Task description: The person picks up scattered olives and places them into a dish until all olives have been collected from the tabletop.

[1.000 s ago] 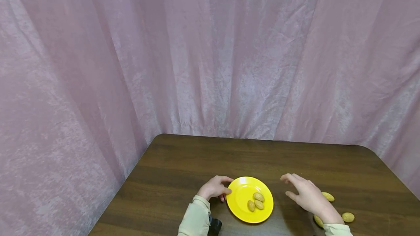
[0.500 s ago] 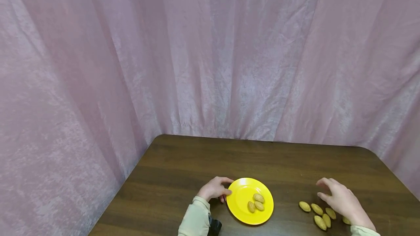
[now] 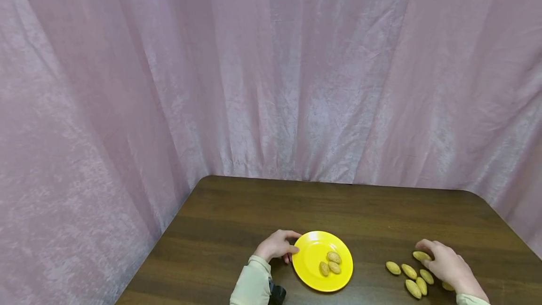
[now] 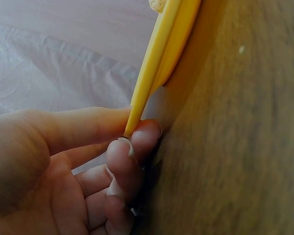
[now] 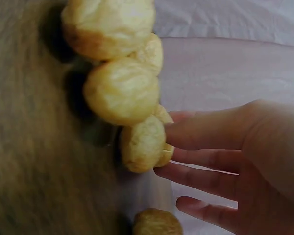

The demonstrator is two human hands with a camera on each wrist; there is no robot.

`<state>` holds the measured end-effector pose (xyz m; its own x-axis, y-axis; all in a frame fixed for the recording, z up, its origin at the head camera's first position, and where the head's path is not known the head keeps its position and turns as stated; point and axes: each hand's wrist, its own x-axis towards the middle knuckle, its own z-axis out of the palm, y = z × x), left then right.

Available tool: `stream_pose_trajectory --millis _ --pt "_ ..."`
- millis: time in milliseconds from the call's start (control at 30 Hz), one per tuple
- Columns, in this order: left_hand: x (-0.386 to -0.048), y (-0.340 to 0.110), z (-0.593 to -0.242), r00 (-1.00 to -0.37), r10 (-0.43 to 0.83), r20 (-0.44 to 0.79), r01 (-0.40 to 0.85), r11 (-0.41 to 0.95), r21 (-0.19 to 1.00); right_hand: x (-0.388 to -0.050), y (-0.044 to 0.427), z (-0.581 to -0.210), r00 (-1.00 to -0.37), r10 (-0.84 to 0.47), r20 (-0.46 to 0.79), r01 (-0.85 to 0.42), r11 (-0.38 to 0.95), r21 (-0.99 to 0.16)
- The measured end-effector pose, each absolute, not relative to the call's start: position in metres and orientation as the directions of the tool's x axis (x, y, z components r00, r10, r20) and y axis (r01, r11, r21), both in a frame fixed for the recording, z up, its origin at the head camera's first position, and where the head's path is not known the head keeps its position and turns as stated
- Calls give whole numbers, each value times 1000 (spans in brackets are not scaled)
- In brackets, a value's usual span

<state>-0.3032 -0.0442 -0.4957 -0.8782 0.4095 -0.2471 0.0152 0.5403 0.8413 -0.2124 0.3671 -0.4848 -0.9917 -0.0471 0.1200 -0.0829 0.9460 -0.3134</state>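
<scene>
In the head view a round yellow plate (image 3: 311, 278) lies on the brown table, with 3 wrinkled yellow-brown ovals (image 3: 334, 257) on it, like small potatoes or nuts. My left hand (image 3: 276, 245) pinches the plate's left rim, one side of the rim meeting the thumb and the other the fingertips, as the left wrist view also shows on the plate edge (image 4: 149, 73). Farther right, my right hand (image 3: 449, 265) has thumb and fingers about a yellow-brown oval (image 3: 421, 256). In the right wrist view nearer ovals (image 5: 143, 144) partly hide that contact.
Several more ovals (image 3: 409, 271) lie loose left of and below my right hand, and another is partly hidden by its wrist. The wooden table (image 3: 330, 206) ends at a pink curtain (image 3: 271, 74) behind it. A black device (image 3: 277, 292) sits at my left wrist.
My right hand has moved right from near the plate to the loose ovals, then lowered onto one. The left hand and the plate have stayed in place.
</scene>
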Motion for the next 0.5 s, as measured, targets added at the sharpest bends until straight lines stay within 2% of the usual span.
stream_pose_trajectory --millis 500 --pt "-302 -44 -496 -879 407 -248 15 543 840 -216 367 -488 -998 -28 62 -48 938 -342"
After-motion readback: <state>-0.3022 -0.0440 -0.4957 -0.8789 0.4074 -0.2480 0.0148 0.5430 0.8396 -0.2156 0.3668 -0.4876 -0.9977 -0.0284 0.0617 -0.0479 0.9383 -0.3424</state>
